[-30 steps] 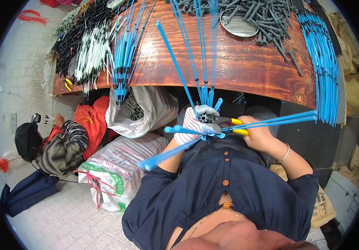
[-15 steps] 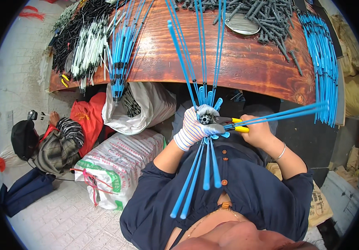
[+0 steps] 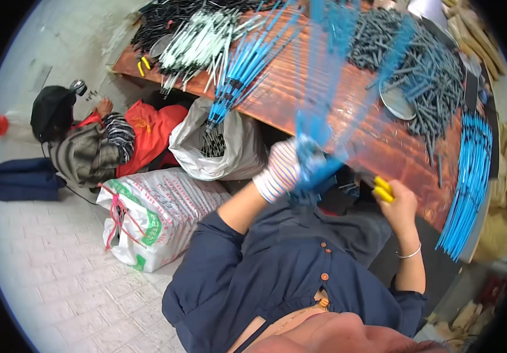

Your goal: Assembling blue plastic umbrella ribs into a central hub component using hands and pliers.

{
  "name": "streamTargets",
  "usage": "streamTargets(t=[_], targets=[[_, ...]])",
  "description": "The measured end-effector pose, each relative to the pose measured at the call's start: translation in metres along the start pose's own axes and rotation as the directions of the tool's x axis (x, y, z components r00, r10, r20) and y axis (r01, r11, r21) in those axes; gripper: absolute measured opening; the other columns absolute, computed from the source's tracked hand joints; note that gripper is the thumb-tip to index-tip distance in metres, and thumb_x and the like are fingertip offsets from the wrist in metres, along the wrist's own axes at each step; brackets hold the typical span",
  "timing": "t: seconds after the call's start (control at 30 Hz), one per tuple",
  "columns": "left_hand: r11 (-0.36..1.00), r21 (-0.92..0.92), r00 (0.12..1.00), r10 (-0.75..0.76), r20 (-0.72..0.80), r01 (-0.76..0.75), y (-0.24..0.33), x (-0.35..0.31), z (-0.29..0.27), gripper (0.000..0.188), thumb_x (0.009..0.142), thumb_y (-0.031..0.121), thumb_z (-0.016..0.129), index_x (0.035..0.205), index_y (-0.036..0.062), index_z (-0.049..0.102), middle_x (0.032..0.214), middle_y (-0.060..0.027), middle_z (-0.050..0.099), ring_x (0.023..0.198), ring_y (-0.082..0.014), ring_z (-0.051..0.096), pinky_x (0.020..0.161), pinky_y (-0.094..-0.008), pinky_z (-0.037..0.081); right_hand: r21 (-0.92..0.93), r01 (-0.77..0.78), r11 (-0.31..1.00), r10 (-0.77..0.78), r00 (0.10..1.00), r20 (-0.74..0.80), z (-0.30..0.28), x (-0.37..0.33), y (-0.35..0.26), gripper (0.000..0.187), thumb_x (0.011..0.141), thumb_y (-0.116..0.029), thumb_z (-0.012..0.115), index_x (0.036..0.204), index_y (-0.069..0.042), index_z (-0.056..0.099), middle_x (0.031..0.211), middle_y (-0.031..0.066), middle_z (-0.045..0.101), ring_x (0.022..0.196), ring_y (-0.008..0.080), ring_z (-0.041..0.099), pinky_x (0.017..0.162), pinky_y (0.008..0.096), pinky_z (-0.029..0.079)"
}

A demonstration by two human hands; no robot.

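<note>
My left hand (image 3: 281,167), in a striped white glove, is closed round the middle of a frame of thin blue rods (image 3: 315,112). The rods are smeared by motion and fan out upward over the table, and the frame's dark hub cannot be made out clearly now. To the right, my bare right hand (image 3: 402,209) grips pliers (image 3: 384,189) by their yellow handles. The jaws are blurred and stand apart from the frame, close to the front edge of the reddish wooden table (image 3: 274,88).
On the table lie white sticks (image 3: 203,41), a blue rod bundle (image 3: 238,79), a heap of grey plastic parts (image 3: 427,65), a round metal dish (image 3: 397,101) and more blue rods (image 3: 468,182). An open white sack (image 3: 238,159), a tied bag (image 3: 171,206) and another person (image 3: 86,138) are at left.
The pliers have come away from the frame's hub and moved right with my right hand. My left hand has swung the rod frame, so it blurs. The whole view has turned.
</note>
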State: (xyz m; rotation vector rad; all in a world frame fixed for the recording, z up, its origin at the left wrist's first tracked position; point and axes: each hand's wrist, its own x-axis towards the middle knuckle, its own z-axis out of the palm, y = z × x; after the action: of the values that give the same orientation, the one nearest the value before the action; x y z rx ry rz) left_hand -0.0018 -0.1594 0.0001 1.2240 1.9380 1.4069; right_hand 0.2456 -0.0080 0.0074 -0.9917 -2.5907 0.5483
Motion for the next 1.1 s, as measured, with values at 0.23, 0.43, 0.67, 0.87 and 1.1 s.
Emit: streamTargets(t=[0.23, 0.43, 0.67, 0.87, 1.1], targets=[[0.453, 0.841, 0.955, -0.100, -0.280, 0.295, 0.055, 0.108, -0.162, 0.059, 0.077, 0.062, 0.056, 0.093, 0.0059, 0.062, 0.088, -0.0166, 0.066, 0.084, -0.0339, 0.064, 0.076, -0.0412, 0.049, -0.228, -0.228, 0.947, 0.175, 0.957, -0.233, -0.005, 0.025, 0.092, 0.039, 0.067, -0.035, 0.077, 0.084, -0.006, 0.058, 0.085, 0.0099, 0.053, 0.077, 0.0309, 0.057, 0.063, 0.0405, 0.046], [0.234, 0.846, 0.856, -0.335, -0.393, 0.480, 0.010, 0.192, -0.182, 0.065, 0.081, 0.063, 0.050, 0.110, 0.0058, 0.059, 0.109, -0.0161, 0.063, 0.103, -0.0318, 0.060, 0.086, -0.0431, 0.047, -0.232, -0.352, 0.907, 0.270, 0.907, -0.322, 0.008, 0.014, 0.123, 0.042, 0.066, -0.039, 0.077, 0.084, -0.006, 0.059, 0.085, 0.0090, 0.055, 0.078, 0.0298, 0.056, 0.067, 0.0409, 0.046], [0.176, 0.928, 0.944, -0.061, -0.323, 0.329, -0.081, 0.228, -0.164, 0.035, 0.081, 0.033, 0.052, 0.100, 0.0060, 0.064, 0.103, -0.0139, 0.065, 0.096, -0.0308, 0.062, 0.079, -0.0420, 0.050, 0.018, -0.190, 0.982, 0.190, 0.969, -0.160, -0.024, -0.037, 0.086, 0.020, 0.078, -0.017, 0.068, 0.085, -0.001, 0.060, 0.080, 0.0070, 0.055, 0.072, 0.0184, 0.056, 0.063, 0.0306, 0.046], [0.379, 0.924, 0.873, 0.468, -0.138, -0.057, -0.053, 0.188, -0.153, 0.070, 0.080, 0.063, 0.049, 0.120, 0.0062, 0.056, 0.111, -0.0207, 0.061, 0.102, -0.0324, 0.059, 0.086, -0.0384, 0.046, 0.267, -0.928, 0.259, 0.579, 0.370, 0.726, 0.012, -0.209, 0.113, 0.013, 0.085, -0.009, 0.057, 0.076, 0.000, 0.060, 0.062, -0.0017, 0.055, 0.055, 0.0056, 0.052, 0.051, 0.0210, 0.043], [0.865, 0.399, 0.915, 0.381, -0.130, -0.303, 0.012, 0.086, -0.064, 0.036, 0.079, 0.009, 0.068, 0.112, -0.0019, 0.060, 0.103, -0.0120, 0.065, 0.091, -0.0191, 0.062, 0.084, -0.0314, 0.047, 0.423, -0.861, 0.282, 0.573, 0.505, 0.645, 0.027, -0.205, 0.062, 0.008, 0.084, -0.005, 0.060, 0.078, 0.001, 0.062, 0.066, -0.0010, 0.058, 0.056, 0.0050, 0.052, 0.050, 0.0197, 0.043]])
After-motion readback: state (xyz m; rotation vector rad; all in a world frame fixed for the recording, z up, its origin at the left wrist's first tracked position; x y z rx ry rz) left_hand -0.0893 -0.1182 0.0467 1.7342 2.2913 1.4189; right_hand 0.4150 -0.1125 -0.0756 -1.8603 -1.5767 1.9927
